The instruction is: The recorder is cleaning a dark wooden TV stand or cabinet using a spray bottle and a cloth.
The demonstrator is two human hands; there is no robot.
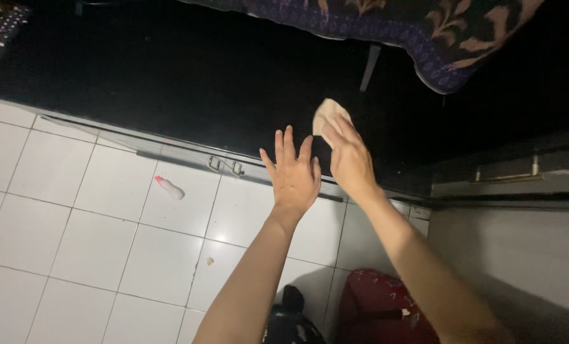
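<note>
The cloth is a small pale piece, beige in colour; its long axis runs upward and a little to the left in the picture, away from the person, and its rounded free end points toward the dark area beyond the tiles; the lower end is hidden under the fingers. The right hand grasps the cloth at this lower end, with the fingers closed over it and the back of the hand toward the camera. The left hand is just beside the right hand, on its left side, and seems to touch it at the thumb edge; it is open and flat, the fingers spread and pointing up, and it holds nothing; the cloth is above and to the right of it, near but apart from its fingertips.

Below the hands is a floor of white square tiles with dark joints; a small white bottle with a red cap lies on its side on the tiles, well apart to the left of the hands; a small crumb lies on a tile near the left forearm. A metal rail with a small handle runs across at the edge of the tiles; behind it the room is very dark. A patterned fabric, blue and brown, hangs at the top right; a red bag is at the bottom, between the forearms; a grey wall is at the right.
</note>
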